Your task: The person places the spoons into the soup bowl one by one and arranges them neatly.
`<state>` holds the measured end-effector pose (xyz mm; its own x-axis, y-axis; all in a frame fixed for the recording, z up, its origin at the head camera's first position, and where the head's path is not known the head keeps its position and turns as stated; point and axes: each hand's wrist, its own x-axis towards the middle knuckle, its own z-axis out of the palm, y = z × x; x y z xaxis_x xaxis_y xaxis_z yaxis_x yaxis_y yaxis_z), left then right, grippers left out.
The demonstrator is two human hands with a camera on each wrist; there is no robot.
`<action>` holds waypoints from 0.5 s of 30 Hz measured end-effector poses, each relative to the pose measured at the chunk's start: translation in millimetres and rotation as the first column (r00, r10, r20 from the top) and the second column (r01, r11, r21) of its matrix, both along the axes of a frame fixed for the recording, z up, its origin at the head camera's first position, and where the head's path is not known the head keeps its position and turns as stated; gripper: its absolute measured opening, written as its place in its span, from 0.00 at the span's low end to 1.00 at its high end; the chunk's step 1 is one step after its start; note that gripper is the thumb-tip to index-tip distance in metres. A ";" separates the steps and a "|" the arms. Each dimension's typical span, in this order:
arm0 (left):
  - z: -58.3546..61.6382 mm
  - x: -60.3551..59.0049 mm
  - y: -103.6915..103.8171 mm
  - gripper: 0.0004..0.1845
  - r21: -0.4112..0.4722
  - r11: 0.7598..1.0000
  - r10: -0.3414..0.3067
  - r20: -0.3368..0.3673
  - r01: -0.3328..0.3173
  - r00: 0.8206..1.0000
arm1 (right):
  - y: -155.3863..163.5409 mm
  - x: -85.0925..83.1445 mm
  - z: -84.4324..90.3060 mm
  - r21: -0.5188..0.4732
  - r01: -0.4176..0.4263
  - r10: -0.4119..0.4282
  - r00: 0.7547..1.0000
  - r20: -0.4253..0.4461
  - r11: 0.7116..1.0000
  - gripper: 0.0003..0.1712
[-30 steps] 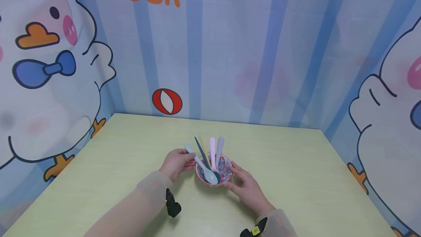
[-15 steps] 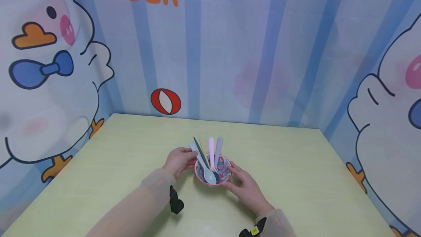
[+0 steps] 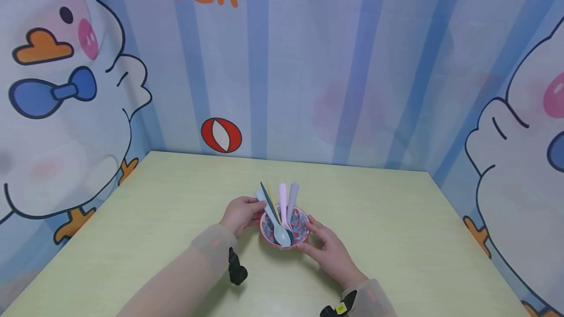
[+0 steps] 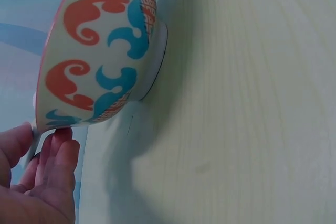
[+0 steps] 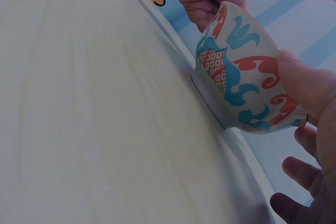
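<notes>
A bowl (image 3: 301, 224) with a red rim and a red and blue pattern stands in the middle of the table, in front of me. At its left rim my left hand (image 3: 242, 215) pinches the handle of a light blue spoon (image 3: 281, 235), whose head lies inside the bowl. My right hand (image 3: 330, 251) holds the right rim, thumb (image 5: 296, 74) on the outer wall in the right wrist view. Leaning together in the bowl are a pink handle (image 3: 283, 204), a purple handle (image 3: 293, 200), a dark blue handle (image 3: 265, 193) and a thin yellow one (image 3: 271, 196).
The pale wooden table (image 3: 396, 219) reaches back to a striped blue cloth backdrop (image 3: 299, 62) with duck drawings on both sides. Black wrist cameras (image 3: 238, 272) sit on both of the person's wrists, over light sleeves.
My left hand has shifted slightly right, swinging the light blue spoon's handle closer to the dark blue handle. The right hand has kept its hold on the bowl.
</notes>
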<state>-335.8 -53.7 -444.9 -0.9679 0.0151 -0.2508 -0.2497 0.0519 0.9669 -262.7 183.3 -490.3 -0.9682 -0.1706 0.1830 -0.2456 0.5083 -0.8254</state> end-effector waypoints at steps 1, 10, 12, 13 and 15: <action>0.1 0.0 -0.2 0.17 0.000 1.000 0.001 0.003 -0.001 1.000 | 0.0 -0.1 -0.2 0.000 0.001 -0.001 1.000 0.001 1.000 0.37; -1.2 1.6 -4.0 0.21 0.021 1.000 -0.018 0.010 0.018 1.000 | 1.5 1.0 0.5 0.008 -0.011 0.011 1.000 -0.008 1.000 0.38; -2.6 2.6 -4.6 0.23 0.030 0.999 -0.030 0.000 0.030 1.000 | 2.5 1.1 0.7 0.010 -0.015 0.015 1.000 -0.016 1.000 0.38; -3.4 3.2 -4.8 0.23 0.035 0.999 -0.035 -0.005 0.035 0.999 | 3.1 1.0 0.7 0.008 -0.016 0.017 1.000 -0.017 1.000 0.38; -4.4 4.7 -5.0 0.24 0.043 0.998 -0.042 -0.014 0.042 0.999 | 4.2 0.8 0.3 0.006 -0.013 0.013 1.000 -0.019 1.000 0.38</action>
<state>-331.0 -58.8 -449.3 -0.9695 0.0666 -0.2359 -0.2351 0.0197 0.9718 -261.9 187.5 -489.9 -0.9624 -0.1840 0.1998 -0.2673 0.5102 -0.8175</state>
